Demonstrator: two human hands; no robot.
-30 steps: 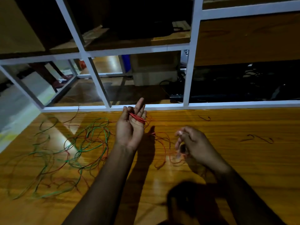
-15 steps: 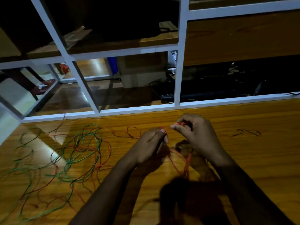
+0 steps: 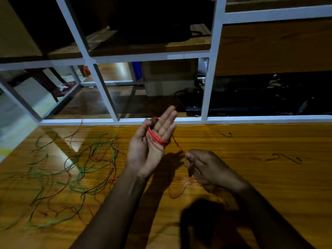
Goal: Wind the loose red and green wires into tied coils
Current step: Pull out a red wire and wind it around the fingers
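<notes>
While the left hand (image 3: 152, 142) is rising again, fingers straight, thin red wire coil (image 3: 156, 138) is looping its palm | right hand (image 3: 206, 167) is pinching the tail taut | winding is progressing; tangled red-green wires (image 3: 86, 166) are waiting on the wooden table (image 3: 260, 186).

One head-worn wide-angle view only. Looked forward and down, close over the table (image 3: 269, 186), both forearms entering from the bottom edge. Faced a white shelf frame (image 3: 209, 69) at the table's far edge. Shared nothing with another view.
</notes>
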